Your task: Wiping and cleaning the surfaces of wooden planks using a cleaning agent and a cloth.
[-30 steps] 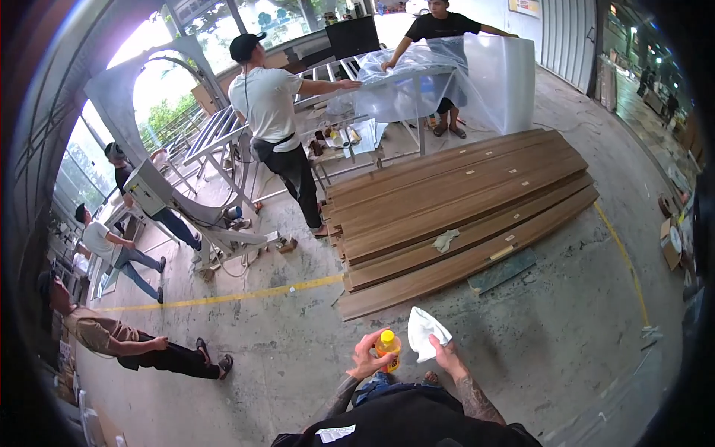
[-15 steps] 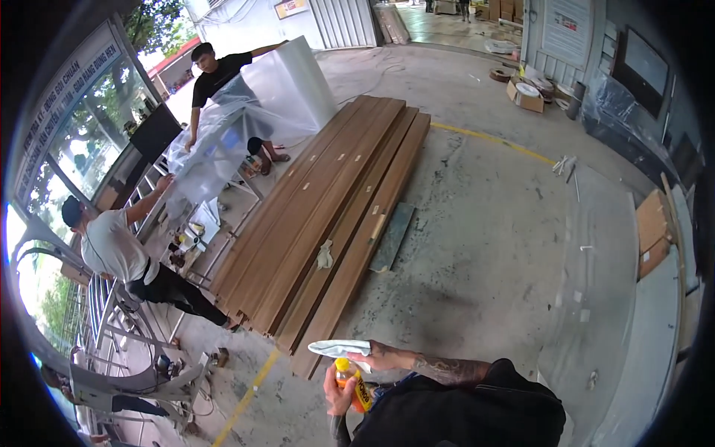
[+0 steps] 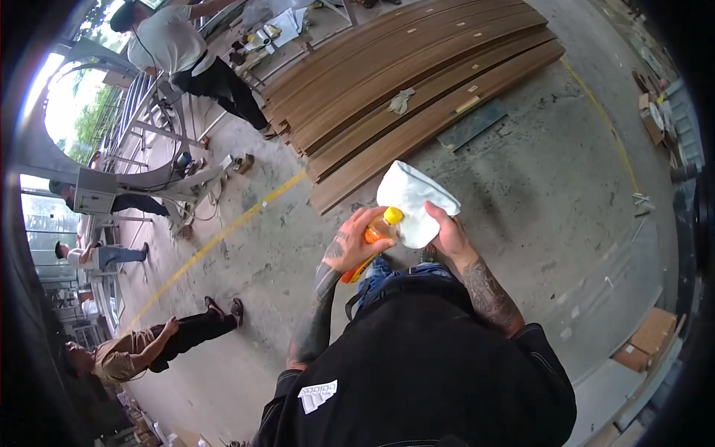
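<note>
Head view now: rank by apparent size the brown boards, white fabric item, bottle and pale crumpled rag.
1. Brown boards, together
2. White fabric item
3. Bottle, partly covered by the left hand
4. Pale crumpled rag, farther from the camera

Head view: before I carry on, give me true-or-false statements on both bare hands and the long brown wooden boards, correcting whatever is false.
1. The left hand holds an orange-and-yellow plastic bottle. True.
2. That bottle is uncapped. False: its yellow cap is on.
3. The right hand holds a white fabric piece. True.
4. A crumpled pale cloth lies on the long brown wooden boards. True.
5. Both hands touch those boards. False: neither does.
</note>
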Demonstrator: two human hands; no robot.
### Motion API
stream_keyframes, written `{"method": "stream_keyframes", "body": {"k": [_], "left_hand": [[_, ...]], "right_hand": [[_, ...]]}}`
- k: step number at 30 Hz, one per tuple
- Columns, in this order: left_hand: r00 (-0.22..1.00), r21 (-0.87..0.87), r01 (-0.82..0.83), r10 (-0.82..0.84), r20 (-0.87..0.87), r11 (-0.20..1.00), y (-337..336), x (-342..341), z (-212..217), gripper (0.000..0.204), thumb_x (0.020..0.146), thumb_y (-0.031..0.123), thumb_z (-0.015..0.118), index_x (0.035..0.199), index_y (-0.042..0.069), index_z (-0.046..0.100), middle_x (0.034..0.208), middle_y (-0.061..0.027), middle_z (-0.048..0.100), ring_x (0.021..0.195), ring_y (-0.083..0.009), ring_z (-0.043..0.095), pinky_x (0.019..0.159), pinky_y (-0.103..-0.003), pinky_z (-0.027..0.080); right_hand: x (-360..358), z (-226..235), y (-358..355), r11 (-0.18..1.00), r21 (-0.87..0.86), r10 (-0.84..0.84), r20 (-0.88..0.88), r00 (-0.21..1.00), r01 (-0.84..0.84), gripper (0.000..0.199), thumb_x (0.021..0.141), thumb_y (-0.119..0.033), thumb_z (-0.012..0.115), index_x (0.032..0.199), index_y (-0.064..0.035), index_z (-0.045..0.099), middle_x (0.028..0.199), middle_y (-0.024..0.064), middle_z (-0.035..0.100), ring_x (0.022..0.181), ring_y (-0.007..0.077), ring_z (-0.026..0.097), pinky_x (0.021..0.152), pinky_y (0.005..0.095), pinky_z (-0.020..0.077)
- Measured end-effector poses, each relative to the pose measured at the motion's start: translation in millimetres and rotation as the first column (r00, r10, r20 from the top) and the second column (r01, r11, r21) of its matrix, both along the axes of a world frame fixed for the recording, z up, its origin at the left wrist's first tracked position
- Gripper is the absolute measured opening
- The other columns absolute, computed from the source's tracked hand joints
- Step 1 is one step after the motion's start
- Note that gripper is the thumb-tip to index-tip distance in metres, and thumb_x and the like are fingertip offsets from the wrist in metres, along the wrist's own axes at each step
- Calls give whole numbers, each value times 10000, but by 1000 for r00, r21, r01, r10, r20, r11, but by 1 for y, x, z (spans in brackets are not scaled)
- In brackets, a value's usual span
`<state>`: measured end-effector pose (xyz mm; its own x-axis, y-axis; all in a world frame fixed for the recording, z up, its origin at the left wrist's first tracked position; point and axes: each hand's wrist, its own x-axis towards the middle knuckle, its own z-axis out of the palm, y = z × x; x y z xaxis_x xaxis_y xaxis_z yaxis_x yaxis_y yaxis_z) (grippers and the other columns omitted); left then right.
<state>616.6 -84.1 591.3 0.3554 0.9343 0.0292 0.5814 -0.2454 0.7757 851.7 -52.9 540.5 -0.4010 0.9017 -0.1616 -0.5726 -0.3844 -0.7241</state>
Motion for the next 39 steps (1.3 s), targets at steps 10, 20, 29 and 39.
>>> {"method": "stream_keyframes", "body": {"k": [10,20,29,39], "left_hand": [[994,-14,0,1,111,1000,-12,-9,-36,694,705,376,884,1259,62,607,1076,-142,652,990,-350,651,858,-431,528],[936,-129,-52,93,339,990,-13,-18,-76,710,670,230,897,1265,11,579,1062,-144,656,989,-304,664,870,-391,521],[954,58,-139,118,276,989,-20,-3,-55,767,699,386,906,1297,51,560,1150,-133,649,1067,-285,650,931,-381,511],[976,-11,-50,51,212,999,-43,5,-65,822,688,462,898,1320,71,545,1201,-158,655,1137,-325,639,967,-410,503]], "right_hand": [[18,-25,22,962,-171,-231,-98,968,212,507,1015,-311,553,1405,12,511,1360,93,589,1275,196,524,1086,339,406],[426,235,265,808,556,-585,720,-372,-194,610,1054,-516,383,1249,21,597,1180,98,656,1019,227,581,958,401,478],[254,165,156,913,405,-407,900,155,46,508,1027,-399,545,1352,-9,573,1238,95,662,1112,196,618,966,344,483],[39,-81,-5,996,-87,19,297,955,7,360,998,-195,547,1294,1,607,1212,65,671,1106,165,637,973,311,495]]}}
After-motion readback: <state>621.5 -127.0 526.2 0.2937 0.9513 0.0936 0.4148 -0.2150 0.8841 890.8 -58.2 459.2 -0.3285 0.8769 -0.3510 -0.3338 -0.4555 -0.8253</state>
